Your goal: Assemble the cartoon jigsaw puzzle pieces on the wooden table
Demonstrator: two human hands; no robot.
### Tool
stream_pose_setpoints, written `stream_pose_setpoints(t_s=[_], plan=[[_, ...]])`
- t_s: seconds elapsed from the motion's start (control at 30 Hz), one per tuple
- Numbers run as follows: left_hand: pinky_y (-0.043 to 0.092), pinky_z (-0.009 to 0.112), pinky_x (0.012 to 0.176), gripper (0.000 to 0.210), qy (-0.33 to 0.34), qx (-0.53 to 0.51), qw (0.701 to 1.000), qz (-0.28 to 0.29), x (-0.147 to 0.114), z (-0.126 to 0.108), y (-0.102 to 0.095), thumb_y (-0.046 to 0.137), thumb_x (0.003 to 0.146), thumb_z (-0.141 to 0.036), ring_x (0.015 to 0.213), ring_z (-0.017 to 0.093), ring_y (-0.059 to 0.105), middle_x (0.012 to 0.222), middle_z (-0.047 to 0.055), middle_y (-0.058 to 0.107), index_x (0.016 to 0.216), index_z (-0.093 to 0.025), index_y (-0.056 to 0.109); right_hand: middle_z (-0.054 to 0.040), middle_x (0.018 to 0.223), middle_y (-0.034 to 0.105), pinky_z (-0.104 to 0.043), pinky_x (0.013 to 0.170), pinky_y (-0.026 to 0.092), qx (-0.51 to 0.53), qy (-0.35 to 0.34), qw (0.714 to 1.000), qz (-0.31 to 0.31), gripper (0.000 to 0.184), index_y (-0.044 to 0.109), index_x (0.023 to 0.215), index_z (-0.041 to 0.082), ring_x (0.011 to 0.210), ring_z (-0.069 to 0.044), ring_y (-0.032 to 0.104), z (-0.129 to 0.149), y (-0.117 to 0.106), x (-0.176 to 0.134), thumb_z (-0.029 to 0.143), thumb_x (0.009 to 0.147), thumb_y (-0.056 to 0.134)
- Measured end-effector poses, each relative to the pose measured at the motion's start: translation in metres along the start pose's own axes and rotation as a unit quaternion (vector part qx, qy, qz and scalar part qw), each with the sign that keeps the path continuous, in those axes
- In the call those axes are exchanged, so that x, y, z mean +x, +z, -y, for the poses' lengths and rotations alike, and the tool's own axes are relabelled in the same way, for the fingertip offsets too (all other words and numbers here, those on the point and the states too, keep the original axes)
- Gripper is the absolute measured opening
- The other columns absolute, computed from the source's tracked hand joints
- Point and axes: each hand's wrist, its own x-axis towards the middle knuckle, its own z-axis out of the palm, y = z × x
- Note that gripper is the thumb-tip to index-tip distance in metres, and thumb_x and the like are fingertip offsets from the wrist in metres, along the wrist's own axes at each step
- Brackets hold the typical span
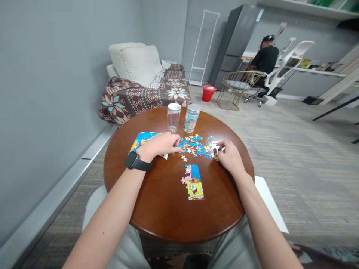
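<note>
A loose heap of jigsaw pieces (196, 145), mostly blue with some yellow, red and white, lies on the round wooden table. My left hand (164, 144), with a black watch on its wrist, reaches to the heap's left edge, thumb and index finger apart. It passes over a colourful picture sheet (142, 139) and partly covers it. At the heap's right edge, my right hand (230, 156) has its fingers bent inward around a small spot; what they hold is too small to make out. Nearer me lies a joined puzzle section (194, 183) showing a yellow and a pink cartoon face.
Behind the heap stand a clear jar (174, 118) and a printed jar (192, 118). The table's rim (185, 239) curves close to my legs. Beyond it are a covered sofa (146, 89), a red bin (208, 93), a wire chair (238, 86) and a seated person (266, 58).
</note>
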Motion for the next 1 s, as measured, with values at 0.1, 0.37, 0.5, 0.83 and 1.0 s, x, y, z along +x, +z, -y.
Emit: stream_pose_setpoints(t_s=[0.1,0.37,0.5,0.83,1.0], plan=[[0.031,0.025,0.056,0.036,0.01,0.006,1.0,0.002,-0.003,0.003,-0.006,0.063,0.071,-0.054,0.073,0.017,0.061,0.086,0.003,0.068,0.089,-0.022,0.061,-0.0088,0.08,0.065,-0.034,0.066,0.044,0.016,0.044,0.998,-0.038,0.023,0.062,0.072,0.019,0.07,-0.022,0.057,0.001,-0.009,0.001,0.01,0.063,0.043],[0.037,0.026,0.057,0.046,0.015,0.053,0.998,0.012,0.0,-0.007,-0.001,0.059,0.072,-0.062,0.077,0.022,0.065,0.087,0.007,0.07,0.094,-0.022,0.063,-0.0009,0.042,0.057,-0.026,0.049,0.042,0.141,0.144,0.971,0.128,0.025,0.058,0.049,0.019,0.039,-0.015,0.055,0.014,-0.02,0.0,0.013,0.061,0.037],[0.039,0.028,0.059,0.053,0.009,0.073,0.997,0.012,0.001,-0.015,0.005,0.053,0.073,-0.068,0.077,0.025,0.066,0.085,0.009,0.069,0.096,-0.021,0.062,-0.0013,0.048,0.059,-0.026,0.049,0.044,0.184,0.1,0.969,0.129,0.026,0.06,0.053,0.018,0.043,-0.015,0.057,0.015,-0.013,0.001,0.014,0.061,0.036],[0.044,0.029,0.065,0.033,-0.045,0.118,0.991,-0.036,-0.002,-0.015,0.002,0.047,0.088,-0.044,0.084,0.026,0.067,0.088,0.013,0.069,0.094,-0.017,0.064,-0.0075,0.086,0.067,-0.039,0.082,0.051,0.163,0.023,0.986,0.0,0.028,0.063,0.074,0.018,0.085,-0.021,0.063,0.001,-0.005,0.004,0.012,0.063,0.038],[0.044,0.027,0.065,0.027,-0.053,0.094,0.994,-0.014,-0.003,-0.007,-0.001,0.058,0.082,-0.042,0.083,0.024,0.067,0.086,0.011,0.071,0.093,-0.021,0.07,-0.0086,0.1,0.061,-0.044,0.092,0.049,0.174,0.005,0.985,0.006,0.036,0.062,0.08,0.019,0.099,-0.022,0.059,-0.006,0.005,0.003,0.006,0.056,0.038]])
